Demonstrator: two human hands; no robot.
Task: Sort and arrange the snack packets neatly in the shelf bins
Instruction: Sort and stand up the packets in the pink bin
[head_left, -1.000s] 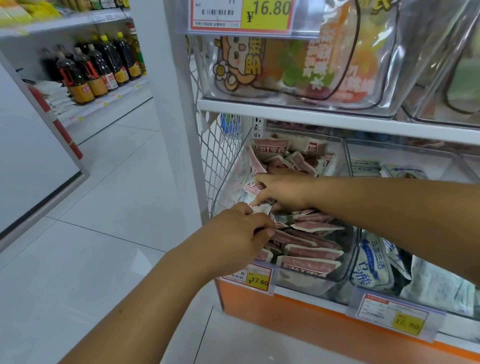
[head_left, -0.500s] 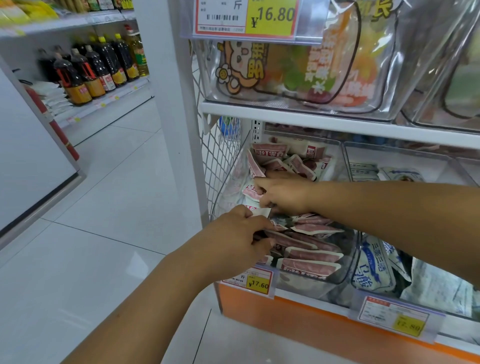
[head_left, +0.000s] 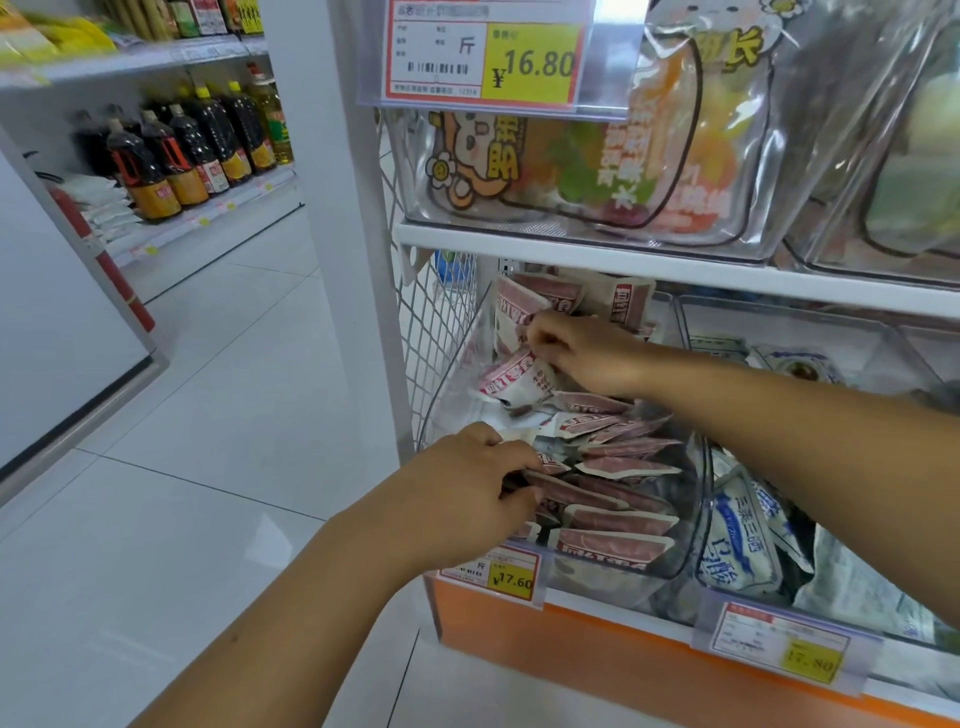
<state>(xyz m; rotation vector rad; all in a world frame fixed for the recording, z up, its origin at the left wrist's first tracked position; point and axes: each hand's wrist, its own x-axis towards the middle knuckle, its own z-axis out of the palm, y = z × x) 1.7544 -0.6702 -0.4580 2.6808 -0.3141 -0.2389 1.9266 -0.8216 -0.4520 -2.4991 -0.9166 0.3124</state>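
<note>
Packets (head_left: 618, 519) cover fingertips of left hand (head_left: 462, 483).

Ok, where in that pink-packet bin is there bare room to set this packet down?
Bare room looks limited to the left side of the bin, beside the wire mesh, between the left hand and the right hand holding its packet. The pink packets crowd the front right; upright packets fill the back.

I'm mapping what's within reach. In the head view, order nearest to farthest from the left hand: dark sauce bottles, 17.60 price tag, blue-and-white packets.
From the left hand:
1. 17.60 price tag, just below, on the bin front.
2. blue-and-white packets, next bin to its right.
3. dark sauce bottles, across the aisle, far left.
</note>
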